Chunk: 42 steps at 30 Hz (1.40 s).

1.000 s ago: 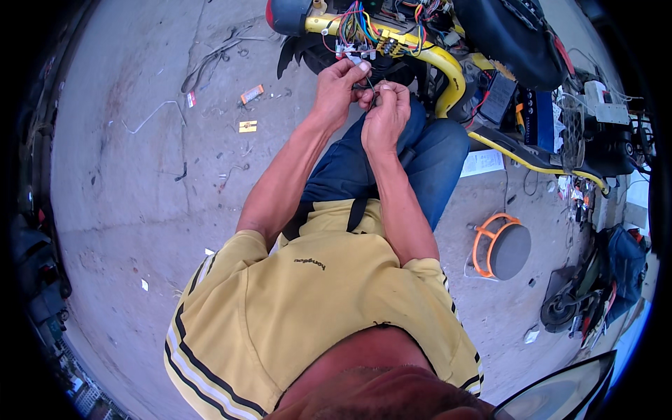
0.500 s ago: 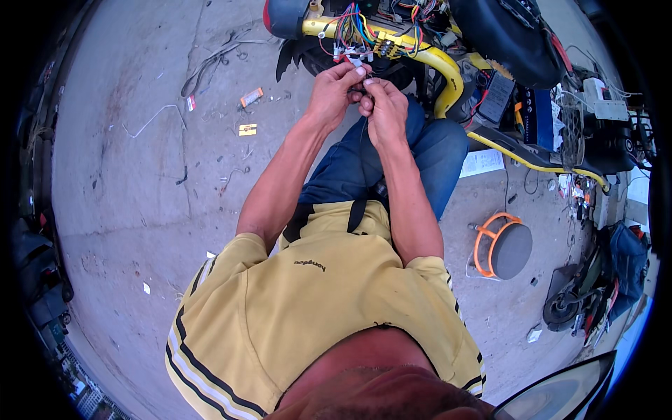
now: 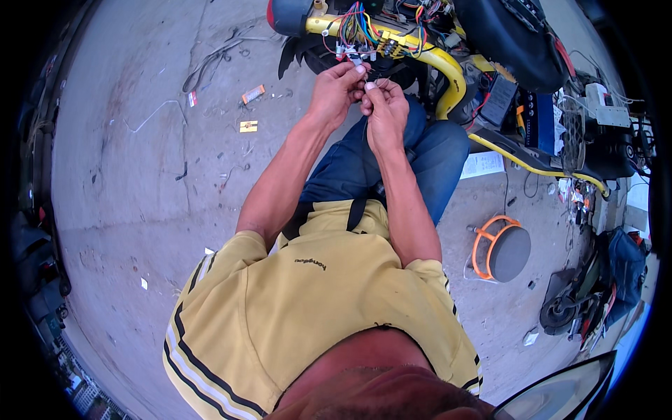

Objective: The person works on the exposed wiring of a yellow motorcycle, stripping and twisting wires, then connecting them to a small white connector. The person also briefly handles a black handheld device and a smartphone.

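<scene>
Both grips, left hand (image 3: 333, 95) and right hand (image 3: 386, 115), pinch and work what seems thin wire (image 3: 366, 75) below the yellow frame (image 3: 448, 64) edge; the next move needs steadiness.

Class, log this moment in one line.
left hand: pinched, near wires | right hand: pinched, beside left | anything held: unclear | yellow frame: beyond hands

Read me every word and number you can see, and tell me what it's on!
Shirt: a short dark word on the chest, upside down here; I won't copy it out.
Yellow card: dark print, too small to read.
Orange packet: any print is too small to read.
White paper: too faint to read.
</scene>
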{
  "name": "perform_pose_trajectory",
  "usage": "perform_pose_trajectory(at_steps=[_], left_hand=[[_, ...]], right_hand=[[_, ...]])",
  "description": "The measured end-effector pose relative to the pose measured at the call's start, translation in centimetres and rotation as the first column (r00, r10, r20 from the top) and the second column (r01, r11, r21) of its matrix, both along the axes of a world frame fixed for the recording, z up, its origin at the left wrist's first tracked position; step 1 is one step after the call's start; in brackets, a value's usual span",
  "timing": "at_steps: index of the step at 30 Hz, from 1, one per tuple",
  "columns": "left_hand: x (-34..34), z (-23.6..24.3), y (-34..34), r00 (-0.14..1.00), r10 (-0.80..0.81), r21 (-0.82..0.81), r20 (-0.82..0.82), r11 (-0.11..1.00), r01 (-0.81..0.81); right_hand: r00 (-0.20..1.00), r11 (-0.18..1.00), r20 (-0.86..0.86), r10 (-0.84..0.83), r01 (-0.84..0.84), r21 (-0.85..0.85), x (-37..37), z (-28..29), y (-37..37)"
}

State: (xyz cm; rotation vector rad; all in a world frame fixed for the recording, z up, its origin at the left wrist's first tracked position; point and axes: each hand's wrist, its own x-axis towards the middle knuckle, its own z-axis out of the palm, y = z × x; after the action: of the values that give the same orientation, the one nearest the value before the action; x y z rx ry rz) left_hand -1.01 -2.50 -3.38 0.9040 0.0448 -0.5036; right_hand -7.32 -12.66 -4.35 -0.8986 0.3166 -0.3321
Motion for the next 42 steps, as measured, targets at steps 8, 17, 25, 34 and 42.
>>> perform_pose_trajectory(at_steps=[8,17,25,34,42], left_hand=[[0.2,-0.9,-0.5,0.998,0.049,-0.063,-0.043,0.997,-0.052],[-0.4,-1.3,0.5,0.995,0.090,0.013,0.031,0.996,-0.091],[-1.1,-1.3,1.0,0.978,0.129,0.185,0.162,0.970,-0.158],[-1.8,-1.4,1.0,0.955,0.143,0.206,0.259,0.958,-0.199],[-1.6,-2.4,1.7,0.955,0.118,0.120,0.272,0.980,-0.156]], right_hand=[[0.998,0.999,0.055,-0.038,0.037,0.006,-0.5,-0.2,0.3],[1.000,0.991,0.008,-0.005,0.006,-0.133,-1.7,0.6,-0.8],[0.999,0.976,-0.027,0.048,-0.052,-0.210,-1.8,1.2,-2.2],[0.994,0.956,-0.066,0.088,-0.104,-0.276,-1.9,2.2,-2.6],[0.981,0.906,-0.170,0.097,-0.158,-0.393,-1.5,3.2,-2.4]])
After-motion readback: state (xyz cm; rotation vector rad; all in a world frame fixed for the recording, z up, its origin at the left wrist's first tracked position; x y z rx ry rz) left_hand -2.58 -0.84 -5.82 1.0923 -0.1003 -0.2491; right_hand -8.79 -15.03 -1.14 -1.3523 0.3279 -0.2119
